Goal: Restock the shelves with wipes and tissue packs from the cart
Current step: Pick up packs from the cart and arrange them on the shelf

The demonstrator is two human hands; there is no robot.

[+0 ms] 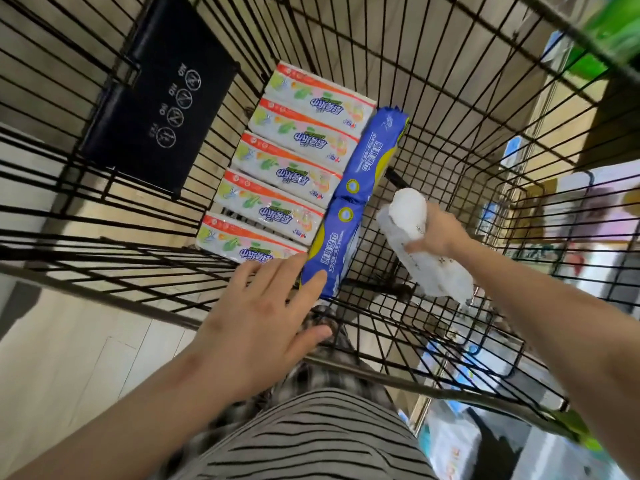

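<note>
— What stands at the left of the cart (381,371)?

— A black flap (156,98) with white round signs lies against the left wire wall. Just beside it, on the cart floor, five tissue packs (287,168), white with an orange stripe, lie side by side in one row.

— And the left hand?

— The left hand (256,337) reaches over the near rim. It is open, with the fingers straight and spread, and it grasps nothing. Its fingertips (320,277) rest on the near blue wipes pack (332,244).

— Is there more than one blue pack?

— Yes. The far blue wipes pack (375,147) lies end to end with the near one, and both touch the right side of the tissue row.

— What does the right hand do?

— The right hand (438,233) grips a white soft pack (440,278), with the fingers curled round its middle. The pack is tilted, above the cart floor, apart from the blue packs. I cannot tell if it is one pack or two.

— And at the far right?

— Behind the wire wall everything is blurred; green packages (602,32) show in the top corner.
</note>
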